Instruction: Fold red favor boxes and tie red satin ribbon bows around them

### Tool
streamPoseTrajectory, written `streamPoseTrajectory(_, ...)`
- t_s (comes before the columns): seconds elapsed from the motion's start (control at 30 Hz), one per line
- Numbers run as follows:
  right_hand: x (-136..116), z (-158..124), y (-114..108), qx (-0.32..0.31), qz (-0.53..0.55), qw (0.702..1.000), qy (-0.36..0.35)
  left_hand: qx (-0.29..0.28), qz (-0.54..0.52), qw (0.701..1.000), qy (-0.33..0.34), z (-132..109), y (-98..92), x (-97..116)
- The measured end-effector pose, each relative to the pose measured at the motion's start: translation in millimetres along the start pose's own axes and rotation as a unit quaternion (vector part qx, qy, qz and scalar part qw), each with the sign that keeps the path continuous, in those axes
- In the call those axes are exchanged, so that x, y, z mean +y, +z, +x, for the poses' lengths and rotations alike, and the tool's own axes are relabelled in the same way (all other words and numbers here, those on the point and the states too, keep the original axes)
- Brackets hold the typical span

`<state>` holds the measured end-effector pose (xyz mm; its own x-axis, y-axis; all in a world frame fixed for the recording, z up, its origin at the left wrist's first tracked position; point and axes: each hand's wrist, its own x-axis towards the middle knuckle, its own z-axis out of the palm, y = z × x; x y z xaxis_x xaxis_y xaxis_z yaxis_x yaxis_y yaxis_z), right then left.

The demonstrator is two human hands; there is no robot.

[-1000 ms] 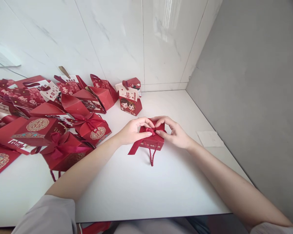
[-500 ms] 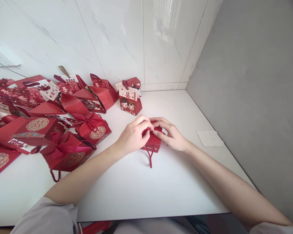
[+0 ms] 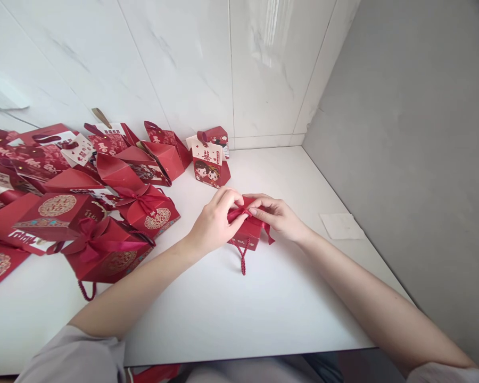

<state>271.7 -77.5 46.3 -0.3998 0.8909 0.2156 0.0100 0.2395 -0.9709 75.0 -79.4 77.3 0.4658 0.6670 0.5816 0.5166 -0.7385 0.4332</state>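
Note:
A small red gift box (image 3: 247, 241) rests on the white table between my hands, its twisted red cord handle (image 3: 243, 260) hanging toward me. Across its top lies a dark red ribbon (image 3: 236, 214), gathered at the middle, with one loose end draped over the right side. From the left, my left hand (image 3: 217, 217) pinches the ribbon between thumb and fingers. My right hand (image 3: 277, 217) grips it at the gathered spot from the other side, thumb and forefinger together. The fingers partly cover the box top and the ribbon's knot area.
Many red gift boxes, two with ribbon bows such as the near one (image 3: 107, 250), crowd the table's left side. A box with cartoon figures (image 3: 211, 165) stands near the tiled wall (image 3: 191, 64). A white paper (image 3: 342, 226) lies at right, beside the grey wall (image 3: 415, 133).
My fingers have shifted on the ribbon and spread a little, exposing more of it. A ribbon end now shows over the box's right side. The view has shifted slightly.

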Motion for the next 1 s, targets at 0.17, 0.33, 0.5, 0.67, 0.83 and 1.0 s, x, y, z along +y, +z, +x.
streamPoseTrajectory(0.17, -6, 1, -6, -0.06, -0.026, 0.998, -0.011, -0.035, 0.034, 0.999, 0.004, 2, -4.8, 1)
streamPoseTrajectory(0.33, -11, 0, -8, -0.077, -0.041, 0.996, -0.011, -0.039, 0.112, 0.993, 0.021, 6, -11.9, -3)
streamPoseTrajectory(0.5, -11, -1, -5, -0.047, -0.029, 0.998, 0.022, -0.04, 0.169, 0.983, 0.059, 8, -14.3, -7)
streamPoseTrajectory(0.67, -15, -2, -2, -0.025, -0.058, 0.998, 0.018, -0.055, 0.163, 0.983, 0.062, 10, -18.5, -1)
streamPoseTrajectory(0.83, -16, -2, 0, -0.022, -0.069, 0.997, 0.014, -0.088, 0.149, 0.982, 0.077, 14, -29.7, 6)
streamPoseTrajectory(1.0, -12, -2, 0, -0.018, -0.088, 0.996, 0.005, -0.094, 0.128, 0.987, 0.033, 15, -31.0, 3)
